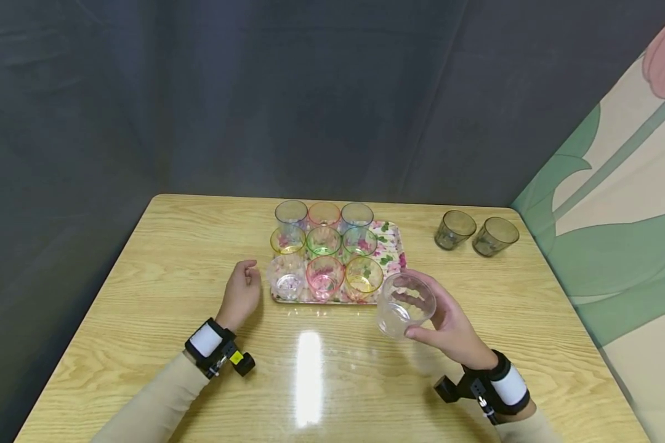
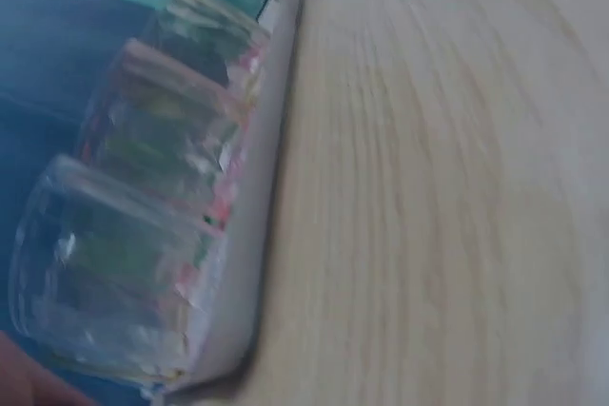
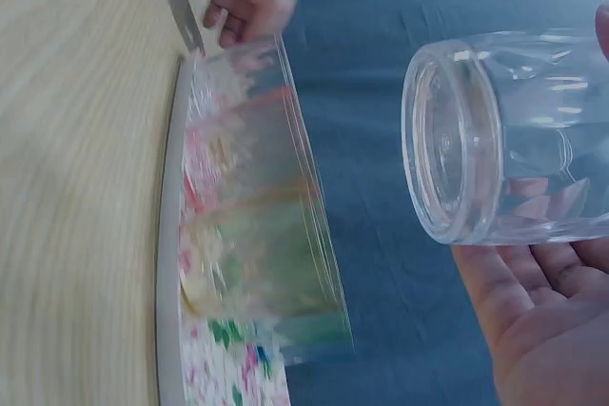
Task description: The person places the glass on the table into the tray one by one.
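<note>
My right hand grips a clear plastic cup around its side, raised in front of the tray's near right corner. In the right wrist view the cup's thick base points away from the palm, and nothing shows inside it. The floral tray bears three rows of see-through cups with coloured rims. Its front row has a clear cup, a pink cup and a yellow cup. My left hand lies just left of the tray, fingers loosely bent, holding nothing.
Two smoky brown cups stand apart at the back right of the wooden table. A dark curtain hangs behind the far edge, and a flower-patterned cloth lines the right side.
</note>
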Available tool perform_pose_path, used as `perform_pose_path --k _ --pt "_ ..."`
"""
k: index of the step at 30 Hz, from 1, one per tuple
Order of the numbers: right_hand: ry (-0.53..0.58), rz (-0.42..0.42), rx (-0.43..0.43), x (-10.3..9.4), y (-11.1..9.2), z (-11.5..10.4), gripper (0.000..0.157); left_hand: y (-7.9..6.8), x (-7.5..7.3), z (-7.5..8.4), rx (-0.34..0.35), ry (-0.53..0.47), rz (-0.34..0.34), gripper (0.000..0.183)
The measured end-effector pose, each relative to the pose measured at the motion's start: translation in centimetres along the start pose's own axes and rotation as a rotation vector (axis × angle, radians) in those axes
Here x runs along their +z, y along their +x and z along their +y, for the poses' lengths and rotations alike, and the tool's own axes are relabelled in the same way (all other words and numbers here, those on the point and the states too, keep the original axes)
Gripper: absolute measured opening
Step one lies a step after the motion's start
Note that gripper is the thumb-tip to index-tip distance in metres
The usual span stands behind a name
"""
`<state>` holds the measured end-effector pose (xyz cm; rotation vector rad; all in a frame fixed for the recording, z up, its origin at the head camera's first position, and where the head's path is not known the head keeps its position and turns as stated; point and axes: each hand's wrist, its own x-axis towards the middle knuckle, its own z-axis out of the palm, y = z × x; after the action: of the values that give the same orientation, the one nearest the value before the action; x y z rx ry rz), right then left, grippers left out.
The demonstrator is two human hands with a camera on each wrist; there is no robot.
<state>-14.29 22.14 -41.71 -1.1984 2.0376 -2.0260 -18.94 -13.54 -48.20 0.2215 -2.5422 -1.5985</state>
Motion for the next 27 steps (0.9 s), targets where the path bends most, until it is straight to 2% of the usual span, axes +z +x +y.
perform_pose_path --k 3,7,11,16,23,27 --pt "-0.039 0.025 -0.001 -0.7 0.0 0.1 0.077 0.2 0.0 -1.0 -0.033 0.076 -0.064 0.034" --pt "-0.082 0.103 0.038 -1.8 0.0 0.2 0.074 0.2 -0.2 -1.7 -0.007 0.136 -0.121 0.032" --pt "-0.212 0.228 0.155 -2.8 0.3 0.6 0.071 0.1 -0.3 -1.8 0.027 0.148 -0.161 0.029" --pt "-0.382 0.327 0.297 -3.8 1.4 1.3 0.069 -0.2 -0.4 -1.6 0.008 0.137 -0.211 0.027" --pt "-0.506 0.413 0.387 -4.1 3.8 1.4 0.068 -0.1 -0.4 -1.9 0.01 0.122 -0.22 0.029" --pt "-0.535 0.435 0.402 -4.7 4.7 3.1 0.073 0.0 -0.1 -2.1 0.039 0.126 -0.199 0.028"
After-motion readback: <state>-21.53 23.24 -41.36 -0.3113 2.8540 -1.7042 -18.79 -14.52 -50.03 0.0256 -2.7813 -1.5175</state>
